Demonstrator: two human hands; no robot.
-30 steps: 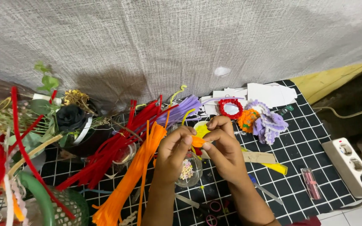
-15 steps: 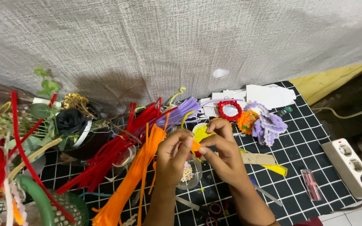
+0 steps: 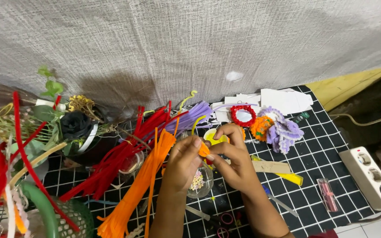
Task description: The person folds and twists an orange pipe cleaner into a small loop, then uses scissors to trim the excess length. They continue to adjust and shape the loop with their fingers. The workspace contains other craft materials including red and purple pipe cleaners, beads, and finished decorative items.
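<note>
Head view — left hand [image 3: 182, 164] and right hand [image 3: 234, 161] meet, fingers pinching 1 orange pipe-cleaner piece [image 3: 203, 150].

Black gridded tabletop [image 3: 327, 152], crowded. Across the left half: bundles of red pipe cleaners [image 3: 124, 154] and orange pipe cleaners [image 3: 144, 180], fanned out side by side. Toward the back edge: white paper pieces [image 3: 283, 100], a red fuzzy ring [image 3: 242, 115], an orange and purple fuzzy flower [image 3: 276, 128]. Near the right front: a yellow strip [image 3: 289, 177], a small pink tube [image 3: 327, 194].
</note>
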